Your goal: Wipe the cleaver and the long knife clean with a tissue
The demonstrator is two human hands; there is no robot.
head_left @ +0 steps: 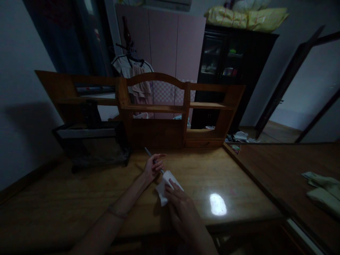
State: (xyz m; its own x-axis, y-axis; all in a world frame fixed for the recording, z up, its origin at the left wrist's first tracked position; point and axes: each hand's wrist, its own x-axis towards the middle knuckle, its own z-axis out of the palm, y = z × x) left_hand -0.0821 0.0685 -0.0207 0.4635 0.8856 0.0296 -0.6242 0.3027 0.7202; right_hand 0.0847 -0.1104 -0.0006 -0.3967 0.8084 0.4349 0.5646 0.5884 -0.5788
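Observation:
My left hand [153, 167] pinches a thin grey pen-like stick [148, 152] above the wooden desk [106, 184]; the stick's far tip points toward the shelf unit. My right hand [178, 198] is closed on a white cloth or tissue [162, 193] wrapped around the near end of the stick. Both hands meet near the middle of the desk. The room is dim, so the stick's exact kind is unclear.
A wooden shelf unit [156, 106] stands at the desk's back edge. A dark rack [90, 141] sits at the left. A lamp glare [217, 204] shines on the desk. A dark cabinet [233, 71] stands behind. Pale green cloth [322, 189] lies at the right.

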